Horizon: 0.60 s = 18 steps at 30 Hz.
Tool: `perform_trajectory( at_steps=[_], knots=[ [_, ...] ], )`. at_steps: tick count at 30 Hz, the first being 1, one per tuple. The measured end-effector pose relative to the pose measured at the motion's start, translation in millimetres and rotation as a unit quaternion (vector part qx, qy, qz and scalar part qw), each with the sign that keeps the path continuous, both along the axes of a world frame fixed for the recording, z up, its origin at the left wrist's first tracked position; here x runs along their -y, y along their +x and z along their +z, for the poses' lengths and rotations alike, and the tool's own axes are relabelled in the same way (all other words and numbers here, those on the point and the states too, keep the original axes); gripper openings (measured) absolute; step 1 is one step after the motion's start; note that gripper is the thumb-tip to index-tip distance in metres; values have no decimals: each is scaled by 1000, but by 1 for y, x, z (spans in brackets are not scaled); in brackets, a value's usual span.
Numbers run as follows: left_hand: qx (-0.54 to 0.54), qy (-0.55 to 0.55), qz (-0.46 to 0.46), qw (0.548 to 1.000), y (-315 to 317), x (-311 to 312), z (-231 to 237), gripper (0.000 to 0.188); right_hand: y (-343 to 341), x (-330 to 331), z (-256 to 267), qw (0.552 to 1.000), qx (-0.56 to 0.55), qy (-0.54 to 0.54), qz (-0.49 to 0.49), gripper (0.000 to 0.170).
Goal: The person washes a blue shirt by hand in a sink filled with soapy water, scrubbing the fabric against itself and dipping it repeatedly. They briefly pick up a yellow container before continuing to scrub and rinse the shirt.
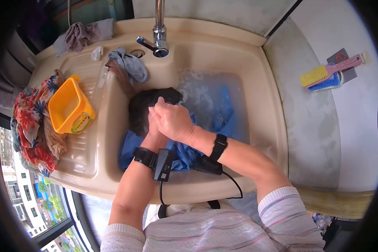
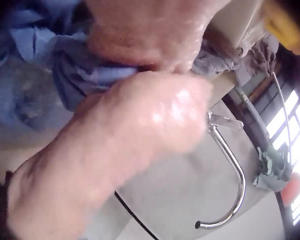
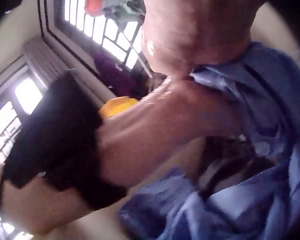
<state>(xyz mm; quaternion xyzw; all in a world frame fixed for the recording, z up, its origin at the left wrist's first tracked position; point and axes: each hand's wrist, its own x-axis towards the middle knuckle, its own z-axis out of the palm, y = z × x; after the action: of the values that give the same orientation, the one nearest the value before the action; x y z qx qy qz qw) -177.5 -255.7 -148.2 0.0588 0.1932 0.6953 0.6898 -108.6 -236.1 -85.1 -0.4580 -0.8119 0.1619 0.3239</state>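
Observation:
A wet blue garment (image 1: 184, 154) lies in the sink beneath my forearms, and part of it comes up between my hands in both wrist views. My right hand (image 1: 176, 122) is closed against my left hand (image 1: 153, 121), overlapping it in the head view. In the right wrist view, the blue cloth (image 3: 260, 90) runs into the grip of both hands, pinched where they meet. The skin of both hands is wet and shiny. Just beyond them sits a black cloth (image 1: 140, 105). More blue fabric (image 1: 224, 109) is under cloudy, sudsy water on the right.
The beige sink (image 1: 273, 126) surrounds the water, with a chrome faucet (image 1: 159, 40) behind. On the left drainboard stand a yellow tub (image 1: 67, 105) and a floral cloth pile (image 1: 31, 117). A grey cloth (image 1: 130, 65) drapes the divider. Brushes (image 1: 323, 76) hang on the right wall.

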Motion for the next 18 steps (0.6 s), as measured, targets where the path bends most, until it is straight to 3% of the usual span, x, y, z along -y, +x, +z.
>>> perform_trajectory(
  at_steps=[1, 2, 3, 4, 6, 8, 9, 10, 11, 12, 13, 14, 16, 18],
  knots=[
    [-240, 52, 12, 969, -7, -11, -36, 24, 4, -6, -4, 1000, -19, -9, 5, 28],
    [-466, 102, 26, 879, -10, -19, -4, 26, 8, -14, -10, 999, -38, -18, 11, 29],
    [-181, -208, 20, 961, 13, -16, 27, 32, 16, -29, -16, 997, -37, -57, -23, 29],
    [-230, -226, -14, 947, 9, -20, 22, 39, 25, -45, -26, 993, -37, -94, -56, 29],
    [-241, -258, -38, 935, 4, -24, 24, 42, 38, -53, -35, 995, -54, -57, -57, 33],
    [-220, -238, -71, 944, -3, -22, 43, 41, 51, -58, -31, 966, -129, -216, -60, 35],
    [-203, -216, -105, 949, -7, -19, 51, 39, 56, -59, -28, 966, -129, -218, -57, 35],
    [-204, -217, -104, 949, -8, -16, 54, 39, 62, -59, -22, 944, -198, -260, -52, 35],
    [-261, -158, -149, 941, -5, -14, 56, 34, 68, -60, -16, 915, -265, -299, -48, 35],
    [-314, -97, -194, 924, -3, -13, 58, 29, 74, -61, -10, 916, -265, -298, -49, 35],
    [-317, -115, -200, 920, -6, -14, 60, 18, 79, -62, -6, 911, -267, -311, -50, 33],
    [-318, -115, -202, 919, -10, -16, 54, 18, 81, -62, -4, 905, -270, -325, -51, 32],
    [-365, -101, -115, 918, -14, -20, 45, 15, 82, -58, -5, 907, -283, -307, -52, 33],
    [-311, -84, -91, 942, -7, -19, 44, 14, 80, -56, -8, 909, -295, -290, -50, 35]
  ],
)
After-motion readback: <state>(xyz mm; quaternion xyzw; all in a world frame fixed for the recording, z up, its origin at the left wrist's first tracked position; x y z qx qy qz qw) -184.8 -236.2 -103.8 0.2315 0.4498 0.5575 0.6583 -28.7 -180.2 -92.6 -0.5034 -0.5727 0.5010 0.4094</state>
